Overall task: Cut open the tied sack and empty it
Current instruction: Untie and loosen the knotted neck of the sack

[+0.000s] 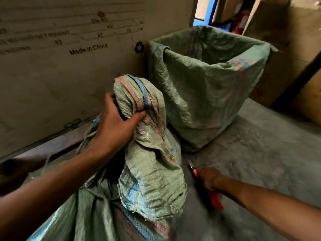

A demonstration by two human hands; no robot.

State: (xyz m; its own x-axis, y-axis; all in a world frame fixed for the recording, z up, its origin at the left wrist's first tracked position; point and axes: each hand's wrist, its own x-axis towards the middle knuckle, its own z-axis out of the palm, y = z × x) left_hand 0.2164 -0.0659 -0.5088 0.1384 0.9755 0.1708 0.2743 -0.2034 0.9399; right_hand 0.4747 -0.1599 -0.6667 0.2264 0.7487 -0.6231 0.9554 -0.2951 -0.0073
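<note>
A green woven sack (pixel 152 180) with pink and blue stripes stands in front of me, its bunched neck pulled upward. My left hand (pixel 116 126) grips that neck from the left, thumb pressed on the striped fold. To the right of the sack, low over the grey floor, my right hand (pixel 211 177) is closed around a red-handled cutter (pixel 215 200). The cutter's blade tip (pixel 191 164) points away from me, close to the sack's side. The sack's tie is hidden in the folds.
A second green sack (pixel 208 87) stands open and upright behind, lining a box-like shape. A large cardboard carton (pixel 57 66) printed "Made in China" walls off the left. More cartons (pixel 286 49) stand at the right. Dusty grey floor (pixel 260 153) lies between.
</note>
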